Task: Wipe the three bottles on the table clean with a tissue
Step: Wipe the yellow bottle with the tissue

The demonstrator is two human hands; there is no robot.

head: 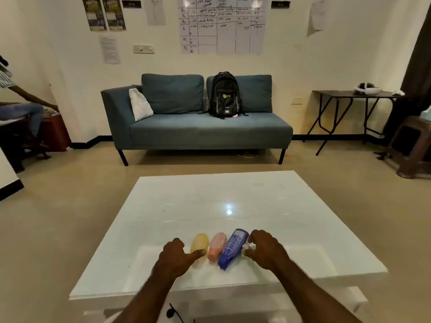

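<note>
Yellow bottle (199,244), pink bottle (217,247) and blue bottle (233,248) lie on their sides in a tight row near the front edge of the table (210,201), each just beside the next. The left hand (178,255) sits at the yellow bottle's outer side, fingers loosely curled and holding nothing, with the thumb stretched out so its tip reaches that bottle's near end. The right hand (265,250) is just beside the blue bottle, fingers bent down and pinching a small wad of white tissue (248,247) against the thumb. The wad lies close to the blue bottle's side, though whether it actually touches the plastic is too fine to tell. No bottle shows dirt or streaks, so none can be called clean or unclean by sight. As things lie, I judge the wiping to be at the blue bottle, either about to begin or just finished there. The pink and yellow bottles have no tissue on them and may yet need their turn.
</note>
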